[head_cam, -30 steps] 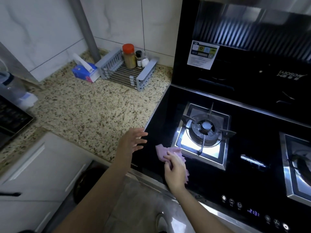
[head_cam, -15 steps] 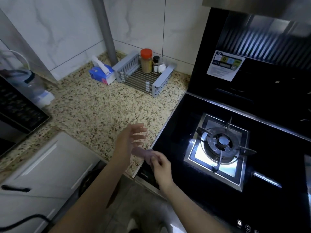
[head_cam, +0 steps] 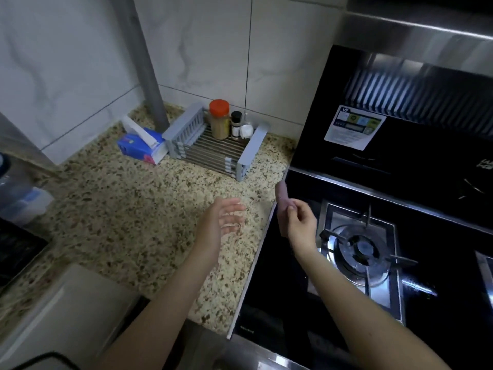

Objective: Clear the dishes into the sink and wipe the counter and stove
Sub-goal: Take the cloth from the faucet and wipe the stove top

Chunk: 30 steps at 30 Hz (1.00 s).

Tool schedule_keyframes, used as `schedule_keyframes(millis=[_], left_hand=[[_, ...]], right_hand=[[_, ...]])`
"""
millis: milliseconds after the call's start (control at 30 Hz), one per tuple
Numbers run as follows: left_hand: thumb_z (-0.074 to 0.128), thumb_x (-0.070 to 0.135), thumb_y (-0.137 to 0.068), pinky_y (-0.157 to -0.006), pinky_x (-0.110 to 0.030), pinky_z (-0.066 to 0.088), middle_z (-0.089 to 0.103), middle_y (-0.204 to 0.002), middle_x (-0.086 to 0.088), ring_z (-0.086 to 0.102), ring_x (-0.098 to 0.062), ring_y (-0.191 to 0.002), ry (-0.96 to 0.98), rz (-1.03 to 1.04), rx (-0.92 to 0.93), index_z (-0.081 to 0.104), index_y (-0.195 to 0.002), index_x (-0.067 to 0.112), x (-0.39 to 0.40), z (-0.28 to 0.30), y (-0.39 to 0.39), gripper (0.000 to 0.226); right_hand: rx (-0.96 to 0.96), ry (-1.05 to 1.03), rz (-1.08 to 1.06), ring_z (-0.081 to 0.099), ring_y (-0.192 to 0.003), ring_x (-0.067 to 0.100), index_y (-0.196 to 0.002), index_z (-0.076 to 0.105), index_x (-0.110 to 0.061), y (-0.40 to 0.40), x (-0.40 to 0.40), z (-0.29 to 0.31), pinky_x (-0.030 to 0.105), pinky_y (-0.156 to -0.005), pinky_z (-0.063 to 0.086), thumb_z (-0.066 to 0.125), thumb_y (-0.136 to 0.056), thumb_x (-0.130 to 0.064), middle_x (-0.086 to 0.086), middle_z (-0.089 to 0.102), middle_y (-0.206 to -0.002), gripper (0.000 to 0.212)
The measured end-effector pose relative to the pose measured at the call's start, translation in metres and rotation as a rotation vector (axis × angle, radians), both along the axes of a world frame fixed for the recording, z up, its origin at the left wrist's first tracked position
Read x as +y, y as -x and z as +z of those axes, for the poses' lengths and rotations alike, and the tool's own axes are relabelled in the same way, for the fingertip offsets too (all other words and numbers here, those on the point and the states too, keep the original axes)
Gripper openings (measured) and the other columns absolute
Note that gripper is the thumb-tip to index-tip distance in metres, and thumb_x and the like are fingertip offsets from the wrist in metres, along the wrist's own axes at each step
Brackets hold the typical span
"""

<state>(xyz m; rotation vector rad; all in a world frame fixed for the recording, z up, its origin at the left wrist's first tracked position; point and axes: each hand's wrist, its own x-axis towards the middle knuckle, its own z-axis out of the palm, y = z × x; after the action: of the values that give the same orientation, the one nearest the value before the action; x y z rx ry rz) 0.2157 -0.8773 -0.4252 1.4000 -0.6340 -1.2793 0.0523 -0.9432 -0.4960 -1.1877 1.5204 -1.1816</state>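
Note:
My right hand [head_cam: 302, 224] pinches a pink cloth [head_cam: 281, 198], which it holds up in the air over the left edge of the black glass stove [head_cam: 293, 284]. The cloth hangs folded, partly hidden behind the fingers. My left hand [head_cam: 222, 218] hovers open with spread fingers above the speckled granite counter [head_cam: 128, 217], a short way left of the cloth and apart from it. A gas burner [head_cam: 358, 248] with a steel surround sits just right of my right hand.
At the back of the counter stands a grey dish rack [head_cam: 213, 145] holding an orange-lidded jar [head_cam: 219, 119] and small bottles. A blue tissue box [head_cam: 141, 145] lies to its left, beside a grey pipe [head_cam: 149, 76]. A plastic bottle [head_cam: 24, 193] stands at the far left.
My right hand has lifted the pink cloth off the stove glass near the burner and carried it left and up. My left hand stayed open over the counter. The view shifted left.

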Motion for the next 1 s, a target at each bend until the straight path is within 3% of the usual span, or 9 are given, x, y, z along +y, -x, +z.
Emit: schedule_keyframes(millis=[233,333,400,467,733,1000], left_hand=[[0.025,0.036,-0.1,-0.066,-0.027,0.048,0.069,-0.095,-0.003,0.062,-0.016,-0.073,-0.024,-0.091,0.01,0.064,-0.103,0.013,-0.04,-0.014,-0.019,0.045],[0.023,0.038,-0.1,-0.064,-0.021,0.051,0.069,-0.097,-0.003,0.063,-0.014,-0.076,-0.01,-0.13,-0.01,0.062,-0.108,0.013,-0.049,-0.023,-0.024,0.047],[0.022,0.04,-0.099,-0.068,-0.024,0.05,0.069,-0.1,-0.004,0.063,-0.014,-0.078,-0.001,-0.143,-0.028,0.063,-0.107,0.015,-0.054,-0.028,-0.026,0.048],[0.022,0.04,-0.099,-0.071,-0.028,0.049,0.069,-0.102,-0.005,0.063,-0.016,-0.08,0.002,-0.151,-0.04,0.063,-0.105,0.016,-0.058,-0.029,-0.027,0.048],[0.023,0.039,-0.099,-0.072,-0.029,0.048,0.07,-0.101,-0.004,0.063,-0.017,-0.08,0.009,-0.231,-0.035,0.065,-0.098,0.02,-0.063,-0.026,-0.012,0.046],[0.021,0.038,-0.1,-0.072,-0.029,0.046,0.069,-0.097,-0.002,0.061,-0.017,-0.078,0.017,-0.318,0.0,0.064,-0.097,0.02,-0.037,-0.019,0.019,0.047]], right_hand=[[0.346,0.038,-0.141,0.058,-0.087,0.017,-0.104,0.061,-0.023,0.02,-0.071,-0.002,0.024,-0.069,0.038,0.045,-0.094,-0.018,-0.004,0.064,-0.094,0.019],[0.63,-0.038,-0.004,0.06,-0.097,0.028,-0.111,0.059,-0.02,0.025,-0.091,-0.016,0.031,-0.073,0.042,0.042,-0.095,-0.018,0.005,0.065,-0.107,0.023],[0.859,-0.159,0.172,0.06,-0.102,0.033,-0.116,0.057,-0.018,0.025,-0.095,-0.032,0.036,-0.079,0.047,0.039,-0.095,-0.015,0.009,0.062,-0.114,0.027],[0.969,-0.212,0.263,0.06,-0.104,0.033,-0.117,0.057,-0.018,0.021,-0.09,-0.046,0.04,-0.083,0.051,0.04,-0.092,-0.009,0.01,0.06,-0.117,0.032],[1.071,-0.269,0.203,0.041,-0.123,0.031,-0.124,0.051,-0.012,0.014,-0.044,-0.057,0.042,-0.087,0.043,0.038,-0.09,-0.006,0.013,0.053,-0.127,0.036],[1.085,-0.212,0.224,0.043,-0.12,0.026,-0.124,0.052,-0.017,0.017,0.034,-0.059,0.036,-0.089,0.038,0.038,-0.091,-0.01,0.001,0.053,-0.129,0.036]])
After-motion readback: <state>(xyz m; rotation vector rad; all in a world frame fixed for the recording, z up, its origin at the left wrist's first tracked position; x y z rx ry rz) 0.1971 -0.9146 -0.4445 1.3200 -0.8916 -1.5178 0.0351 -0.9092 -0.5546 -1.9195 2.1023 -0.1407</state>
